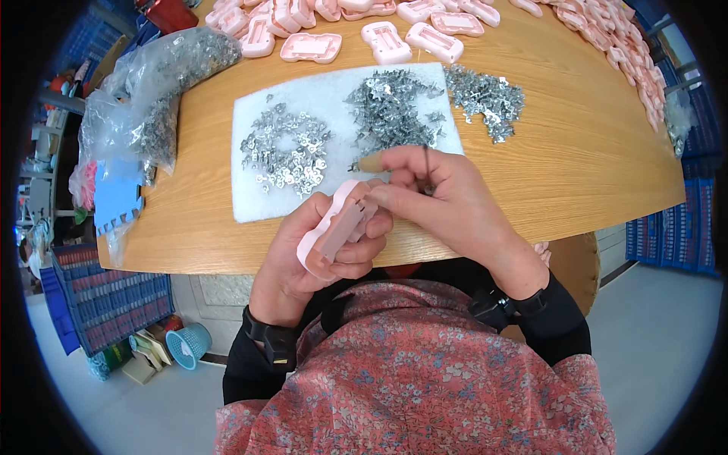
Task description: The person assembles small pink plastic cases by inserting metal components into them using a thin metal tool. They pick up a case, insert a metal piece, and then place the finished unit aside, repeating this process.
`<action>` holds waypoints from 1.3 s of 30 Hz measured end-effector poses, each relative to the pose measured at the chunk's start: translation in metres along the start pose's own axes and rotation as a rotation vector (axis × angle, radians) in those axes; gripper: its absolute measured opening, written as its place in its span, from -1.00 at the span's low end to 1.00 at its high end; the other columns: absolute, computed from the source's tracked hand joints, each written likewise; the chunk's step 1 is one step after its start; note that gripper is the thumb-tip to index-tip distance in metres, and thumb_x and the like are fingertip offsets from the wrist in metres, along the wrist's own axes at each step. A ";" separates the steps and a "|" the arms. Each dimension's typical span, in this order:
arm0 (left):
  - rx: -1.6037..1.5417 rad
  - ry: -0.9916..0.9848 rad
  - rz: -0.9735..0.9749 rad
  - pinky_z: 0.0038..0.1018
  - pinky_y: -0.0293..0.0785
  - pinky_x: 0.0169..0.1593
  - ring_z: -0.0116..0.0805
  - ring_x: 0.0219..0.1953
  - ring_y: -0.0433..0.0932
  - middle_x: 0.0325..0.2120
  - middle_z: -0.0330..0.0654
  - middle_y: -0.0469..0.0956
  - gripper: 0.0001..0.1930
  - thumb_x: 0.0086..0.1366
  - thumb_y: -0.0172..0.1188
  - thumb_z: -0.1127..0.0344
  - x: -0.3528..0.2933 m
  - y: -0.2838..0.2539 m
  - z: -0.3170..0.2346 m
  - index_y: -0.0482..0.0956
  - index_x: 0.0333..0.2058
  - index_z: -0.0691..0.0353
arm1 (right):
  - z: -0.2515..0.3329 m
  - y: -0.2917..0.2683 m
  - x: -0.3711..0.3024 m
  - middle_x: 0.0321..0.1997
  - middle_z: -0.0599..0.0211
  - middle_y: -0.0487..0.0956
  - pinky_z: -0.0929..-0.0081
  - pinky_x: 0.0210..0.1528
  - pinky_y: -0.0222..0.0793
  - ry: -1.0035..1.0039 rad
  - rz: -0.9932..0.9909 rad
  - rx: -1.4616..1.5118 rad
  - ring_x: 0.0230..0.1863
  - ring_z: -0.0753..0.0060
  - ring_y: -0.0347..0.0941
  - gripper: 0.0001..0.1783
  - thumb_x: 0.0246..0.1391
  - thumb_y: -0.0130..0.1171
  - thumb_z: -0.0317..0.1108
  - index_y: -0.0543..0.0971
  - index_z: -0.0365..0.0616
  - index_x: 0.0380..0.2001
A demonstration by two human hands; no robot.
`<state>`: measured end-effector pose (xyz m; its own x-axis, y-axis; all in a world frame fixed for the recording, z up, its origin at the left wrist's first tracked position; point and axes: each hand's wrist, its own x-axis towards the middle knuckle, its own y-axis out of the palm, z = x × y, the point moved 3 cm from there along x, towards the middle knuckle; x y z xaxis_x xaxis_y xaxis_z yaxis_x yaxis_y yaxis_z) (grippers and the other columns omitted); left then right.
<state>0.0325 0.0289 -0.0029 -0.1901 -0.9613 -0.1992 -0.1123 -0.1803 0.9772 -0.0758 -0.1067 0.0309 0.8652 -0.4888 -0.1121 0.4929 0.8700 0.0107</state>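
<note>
My left hand (pixel 299 258) is closed around a pink plastic casing (pixel 340 236), tilted with its long recessed compartment facing up. Against the casing's upper end rests the thumb of my right hand (pixel 447 197). Its index finger wears a tan finger cot (pixel 371 163) and reaches just past the casing; the other fingers are curled. A thin dark strip (pixel 426 161) crosses those fingers, its kind unclear. Whatever lies in the curled fingers is hidden. Beyond my hands, a white foam mat (pixel 250 205) bears a loose spread of small metal clips (pixel 292 155) and a denser pile (pixel 394 110).
More metal clips (pixel 489 102) lie right of the mat on the wooden table (pixel 561 159). Pink casings (pixel 311 48) crowd the far edge, with a heap (pixel 607 38) at far right. Clear plastic bags (pixel 144 106) of metal parts and a blue foam piece (pixel 117 197) sit left.
</note>
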 end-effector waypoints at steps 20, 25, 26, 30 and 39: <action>1.255 -0.040 -0.038 -0.46 0.33 0.17 -0.34 -0.02 0.48 0.04 -0.07 0.46 -0.35 0.43 0.02 -0.01 0.026 0.058 0.003 0.21 0.28 0.40 | 0.020 -0.043 -0.062 -0.44 0.54 0.55 0.62 -0.40 0.32 -0.137 0.177 -0.322 -0.44 0.70 0.41 -0.75 0.01 0.36 -0.41 0.60 -0.12 -0.20; 1.015 -0.279 -0.067 -0.60 0.44 -0.09 -0.54 -0.18 0.47 -0.07 -0.23 0.51 -0.44 0.52 -0.10 0.03 0.025 0.040 0.011 0.22 0.33 0.25 | 0.011 -0.077 -0.054 -0.41 0.42 0.56 0.61 -0.38 0.38 -0.046 -0.129 -0.351 -0.43 0.66 0.44 -0.71 0.02 0.36 -0.40 0.60 -0.17 -0.16; 0.977 -0.262 -0.094 -0.59 0.45 -0.08 -0.52 -0.19 0.47 -0.08 -0.23 0.51 -0.44 0.52 -0.11 0.01 0.026 0.035 0.013 0.22 0.33 0.25 | 0.008 -0.096 -0.049 -0.40 0.40 0.56 0.61 -0.37 0.39 -0.022 -0.254 -0.423 -0.43 0.65 0.44 -0.71 0.03 0.36 -0.41 0.59 -0.19 -0.15; 0.882 -0.188 -0.135 -0.56 0.46 -0.06 -0.47 -0.20 0.49 -0.11 -0.21 0.51 -0.41 0.50 -0.10 -0.05 0.028 0.028 0.019 0.23 0.32 0.23 | -0.005 -0.133 -0.026 -0.39 0.33 0.55 0.53 -0.34 0.45 -0.178 -0.484 -0.912 -0.42 0.50 0.49 -0.78 0.05 0.32 -0.44 0.60 -0.19 -0.21; 0.822 -0.149 -0.154 -0.54 0.47 -0.07 -0.46 -0.18 0.50 -0.12 -0.19 0.52 -0.38 0.46 -0.06 -0.10 0.026 0.022 0.014 0.26 0.31 0.23 | -0.012 -0.128 -0.020 -0.42 0.29 0.50 0.47 -0.33 0.45 -0.179 -0.272 -1.003 -0.44 0.41 0.48 -0.85 -0.01 0.25 -0.55 0.56 -0.22 -0.30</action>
<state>0.0113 0.0026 0.0126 -0.2344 -0.8905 -0.3898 -0.8096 -0.0431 0.5854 -0.1578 -0.2076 0.0197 0.7784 -0.6066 0.1615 0.4406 0.3447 -0.8289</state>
